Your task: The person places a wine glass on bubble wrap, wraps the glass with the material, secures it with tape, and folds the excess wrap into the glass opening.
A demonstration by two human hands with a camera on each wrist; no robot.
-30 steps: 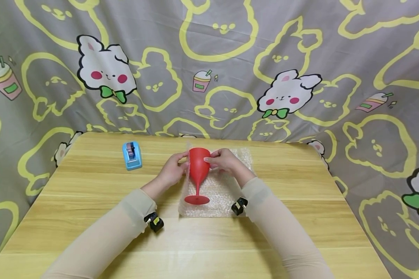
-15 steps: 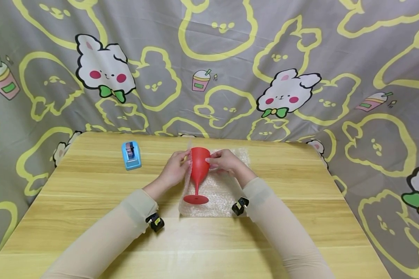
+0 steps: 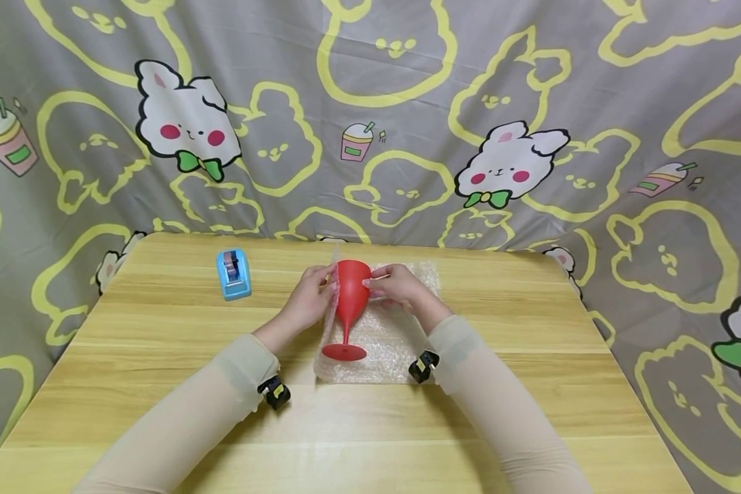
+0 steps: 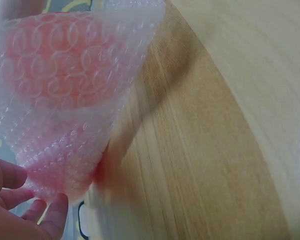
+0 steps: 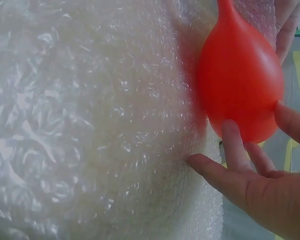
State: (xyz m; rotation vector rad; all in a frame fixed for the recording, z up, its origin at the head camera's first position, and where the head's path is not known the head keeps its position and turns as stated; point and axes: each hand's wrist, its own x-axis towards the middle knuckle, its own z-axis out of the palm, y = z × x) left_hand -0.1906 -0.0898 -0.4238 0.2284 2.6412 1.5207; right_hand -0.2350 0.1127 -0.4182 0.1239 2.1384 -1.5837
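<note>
A red goblet (image 3: 352, 291) lies at a tilt over a sheet of bubble wrap (image 3: 389, 350), its foot toward the person. My right hand (image 3: 398, 285) holds the bowl near the rim, thumb on one side and fingers on the other. In the right wrist view those fingertips touch the red goblet (image 5: 242, 75). On the other side, my left hand (image 3: 309, 298) pinches the raised left edge of the wrap against the bowl. The left wrist view has this bubble wrap (image 4: 65, 65) covering the goblet's side, with the left hand (image 4: 20, 205) at its lower corner.
A blue tape dispenser (image 3: 233, 274) stands on the wooden table (image 3: 160, 343), left of the hands. A patterned grey curtain (image 3: 395, 137) hangs behind the table and along its sides. Small black cameras are strapped at both wrists.
The goblet's foot has shifted slightly to the left. The left hand has moved slightly right, with the wrap's raised edge closer against the bowl. The right hand has barely moved.
</note>
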